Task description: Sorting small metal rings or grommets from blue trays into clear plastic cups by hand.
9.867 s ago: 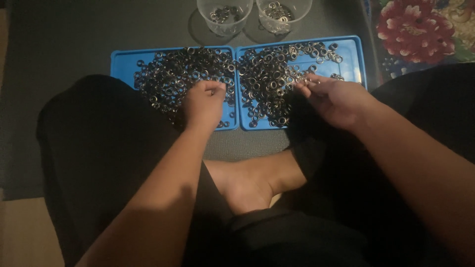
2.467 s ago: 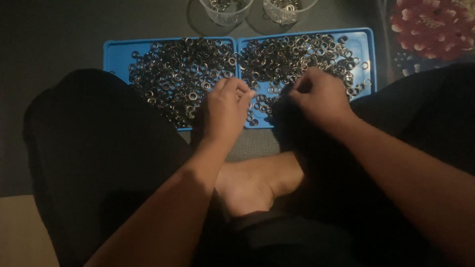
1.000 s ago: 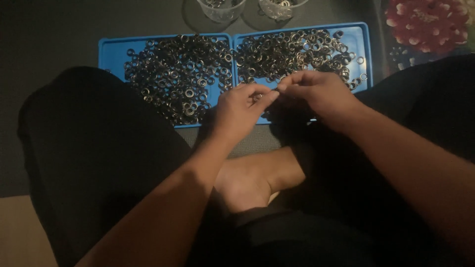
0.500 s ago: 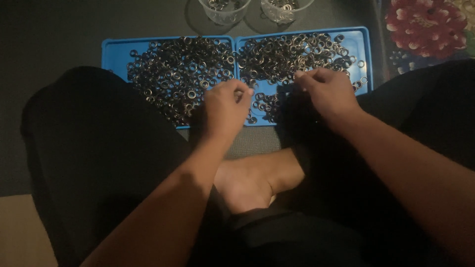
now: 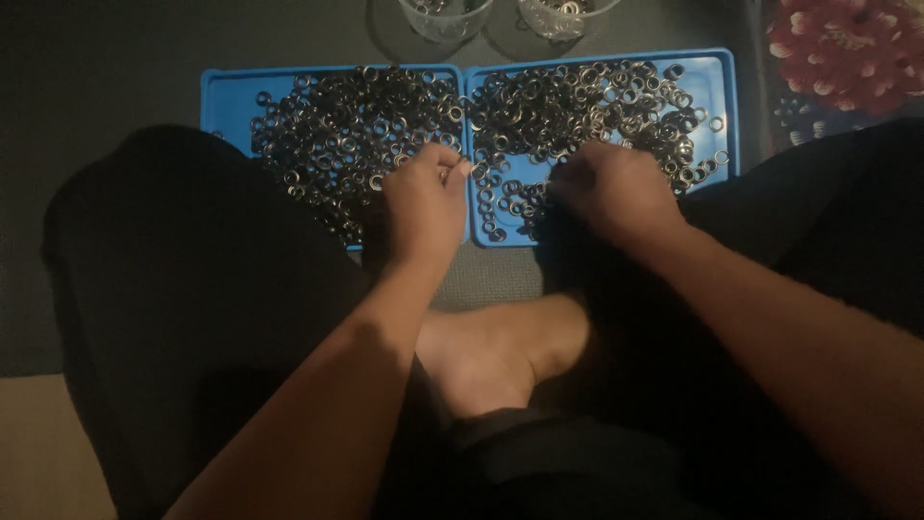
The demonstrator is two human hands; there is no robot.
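Two blue trays lie side by side on a dark mat, the left tray and the right tray. Each one carries a heap of small metal rings. My left hand hovers over the near right corner of the left tray, its fingertips pinched together. My right hand rests knuckles up on the near part of the right tray, fingers curled down among the rings. Whether either hand holds a ring is hidden.
Two clear plastic cups with a few rings stand just beyond the trays. A red flower-patterned cloth lies at the top right. My dark-clothed legs and a bare foot fill the foreground. Pale floor shows at the bottom left.
A second ago my hands met fingertip to fingertip above the seam between the trays. They have since drawn apart, each settling back over its own tray.
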